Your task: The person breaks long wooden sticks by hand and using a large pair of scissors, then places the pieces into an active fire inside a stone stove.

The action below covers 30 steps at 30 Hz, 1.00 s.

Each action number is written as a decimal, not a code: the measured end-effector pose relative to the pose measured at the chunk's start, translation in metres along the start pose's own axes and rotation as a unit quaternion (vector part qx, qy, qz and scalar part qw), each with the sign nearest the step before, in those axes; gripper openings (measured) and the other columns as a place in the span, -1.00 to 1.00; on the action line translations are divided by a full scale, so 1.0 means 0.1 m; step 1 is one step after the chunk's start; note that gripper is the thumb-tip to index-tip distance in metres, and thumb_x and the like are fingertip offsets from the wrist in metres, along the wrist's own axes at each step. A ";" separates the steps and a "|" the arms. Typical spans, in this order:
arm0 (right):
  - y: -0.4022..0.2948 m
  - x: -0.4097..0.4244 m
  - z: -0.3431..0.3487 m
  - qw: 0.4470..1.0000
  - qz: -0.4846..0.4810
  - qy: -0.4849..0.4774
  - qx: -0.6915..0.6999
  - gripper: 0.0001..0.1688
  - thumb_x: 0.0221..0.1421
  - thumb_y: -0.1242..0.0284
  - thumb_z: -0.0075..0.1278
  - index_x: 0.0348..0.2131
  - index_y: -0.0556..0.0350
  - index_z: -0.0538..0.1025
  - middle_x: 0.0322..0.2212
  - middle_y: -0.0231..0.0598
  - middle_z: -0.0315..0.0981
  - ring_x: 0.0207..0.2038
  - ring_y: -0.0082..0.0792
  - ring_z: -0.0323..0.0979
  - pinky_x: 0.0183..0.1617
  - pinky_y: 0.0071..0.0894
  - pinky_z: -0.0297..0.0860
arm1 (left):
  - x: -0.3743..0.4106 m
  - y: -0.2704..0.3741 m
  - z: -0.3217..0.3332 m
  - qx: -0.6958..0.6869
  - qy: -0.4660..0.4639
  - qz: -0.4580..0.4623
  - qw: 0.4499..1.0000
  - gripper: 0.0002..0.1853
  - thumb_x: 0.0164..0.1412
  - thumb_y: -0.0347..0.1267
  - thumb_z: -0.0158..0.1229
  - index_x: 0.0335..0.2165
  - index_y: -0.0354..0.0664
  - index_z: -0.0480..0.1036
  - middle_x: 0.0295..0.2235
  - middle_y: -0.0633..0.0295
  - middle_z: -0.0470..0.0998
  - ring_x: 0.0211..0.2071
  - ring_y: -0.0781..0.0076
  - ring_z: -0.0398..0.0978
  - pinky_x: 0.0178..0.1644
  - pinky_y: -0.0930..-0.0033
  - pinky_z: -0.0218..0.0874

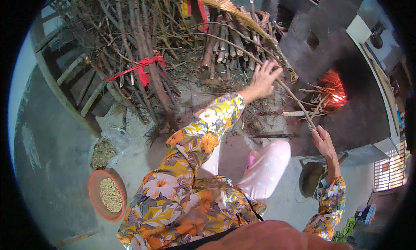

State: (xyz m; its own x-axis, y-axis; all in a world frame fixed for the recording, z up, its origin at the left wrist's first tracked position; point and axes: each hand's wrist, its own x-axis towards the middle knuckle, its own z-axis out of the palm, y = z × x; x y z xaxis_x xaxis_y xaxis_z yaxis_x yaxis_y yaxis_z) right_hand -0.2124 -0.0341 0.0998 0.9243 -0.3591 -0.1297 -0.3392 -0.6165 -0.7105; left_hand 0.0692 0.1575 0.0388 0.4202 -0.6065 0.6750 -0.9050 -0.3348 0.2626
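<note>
My right hand (324,143) grips the lower end of a long thin branch (296,99) in front of the stove opening. The branch slants up and left, past my left hand (264,79), towards the wood heap. My left hand's fingers are spread over the branch; whether they grip it is hidden. Beyond my right hand, orange flames (336,92) burn inside the dark mouth of a masonry stove (364,120). Several thin sticks (317,104) poke out of the fire, with a thicker pale stick (292,113) below them.
A brushwood bundle (152,78) tied with red cloth (143,69) leans at left. Cut logs (232,45) are stacked behind, beside a straw broom (247,18). Dark metal tongs or rods (273,136) lie before the stove. An orange basket (94,198) holds what look like peanuts (111,194).
</note>
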 end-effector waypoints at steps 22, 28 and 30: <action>-0.49 0.45 0.87 0.915 -0.120 0.351 0.161 -0.80 0.02 0.48 0.04 -0.56 0.19 0.36 -0.69 -0.58 0.17 -0.60 -0.74 0.06 -0.57 -0.65 0.08 | 1.09 -0.84 -0.22 0.052 0.056 -0.077 0.994 -0.52 0.14 -0.12 -0.11 -0.72 -0.17 0.49 -0.69 0.00 0.45 -0.54 -0.02 0.44 -0.36 0.03 0.16; -1.39 1.38 1.52 0.811 -0.134 0.314 0.475 -0.77 0.03 0.54 0.01 -0.60 0.10 0.29 -0.69 -0.61 0.19 -0.57 -0.75 0.13 -0.57 -0.69 0.10 | 0.90 -0.77 -0.29 0.013 0.118 -0.098 0.988 -0.53 0.14 -0.14 -0.06 -0.75 -0.16 0.48 -0.73 -0.03 0.39 -0.62 -0.06 0.40 -0.51 0.04 0.19; -1.63 1.72 1.41 0.771 -0.314 0.365 0.417 -0.75 0.05 0.52 -0.01 -0.62 0.13 0.27 -0.71 -0.56 0.19 -0.60 -0.70 0.15 -0.55 -0.63 0.13 | 0.92 -0.79 -0.55 0.047 0.092 -0.033 0.994 -0.59 0.12 -0.16 -0.04 -0.69 -0.20 0.45 -0.71 -0.04 0.39 -0.60 -0.06 0.40 -0.52 0.05 0.19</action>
State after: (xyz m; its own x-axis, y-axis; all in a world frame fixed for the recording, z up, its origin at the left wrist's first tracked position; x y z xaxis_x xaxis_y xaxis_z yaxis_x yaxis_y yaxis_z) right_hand 0.0268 0.1034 0.0953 0.4128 -0.6592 0.6286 0.6477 -0.2728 -0.7114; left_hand 0.1759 0.1674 0.1182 0.4516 -0.4410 0.7756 -0.8615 -0.4415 0.2506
